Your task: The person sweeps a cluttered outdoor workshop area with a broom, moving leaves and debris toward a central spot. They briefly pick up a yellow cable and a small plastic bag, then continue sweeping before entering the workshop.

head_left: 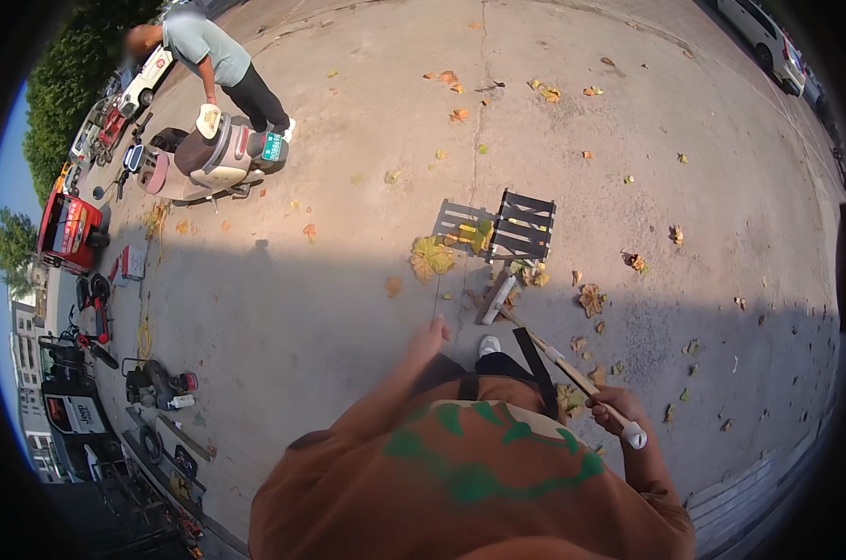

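Sweeping seems steadier two-handed: right hand (619, 411) wraps the broom handle (580, 378); left hand (429, 338) (loosely curled, apparently empty) could join.

Bare hands are numbering two: left hand (430, 340), right hand (619, 411). One long, pale-handled tool (577, 375), one black slatted stool (524, 227), one beige-and-brown scooter (202, 157) and one standing person in a pale shirt (216, 54) are showing. Yellow and brown leaves (432, 259) are exceeding twenty; exact count uncertain.

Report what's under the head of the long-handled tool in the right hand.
Pavement shows around the tool's head, with fallen leaves just beyond it; whatever lies directly beneath is covered.
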Available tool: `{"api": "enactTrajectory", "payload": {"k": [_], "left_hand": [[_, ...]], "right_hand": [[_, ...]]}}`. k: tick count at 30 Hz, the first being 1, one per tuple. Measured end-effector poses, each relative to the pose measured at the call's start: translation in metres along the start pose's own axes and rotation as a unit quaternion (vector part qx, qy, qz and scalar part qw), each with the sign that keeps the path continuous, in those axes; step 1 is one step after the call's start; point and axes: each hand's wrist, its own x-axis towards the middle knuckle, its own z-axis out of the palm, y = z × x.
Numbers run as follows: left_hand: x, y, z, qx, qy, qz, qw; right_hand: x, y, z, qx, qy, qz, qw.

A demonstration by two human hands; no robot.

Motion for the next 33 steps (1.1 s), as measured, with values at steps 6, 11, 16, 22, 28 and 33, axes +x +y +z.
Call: {"api": "enactTrajectory", "payload": {"k": [6,11,16,22,28,33], "left_hand": [[0.096,0.064,0.042,0.042,-0.089,-0.022,0.995],[0.200,0.074,0.069,0.111,-0.134,-0.072,0.982],[0.312,0.081,0.094,0.139,-0.170,-0.101,0.970],[0.405,0.083,0.109,0.311,-0.161,-0.068,0.934],[0.476,0.030,0.146,0.316,-0.194,-0.098,0.924],[0.509,-0.053,0.209,0.337,-0.185,-0.143,0.912]], "right_hand": [[-0.002,-0.039,-0.038,-0.223,0.235,-0.130,0.937],[0.013,-0.068,-0.036,-0.211,0.381,-0.172,0.883],[0.017,-0.127,-0.014,-0.197,0.410,-0.154,0.877],[0.068,-0.194,0.002,-0.275,0.414,-0.087,0.863],[0.126,-0.243,-0.015,-0.395,0.370,0.055,0.839],[0.133,-0.275,-0.025,-0.427,0.364,0.144,0.815]]}}
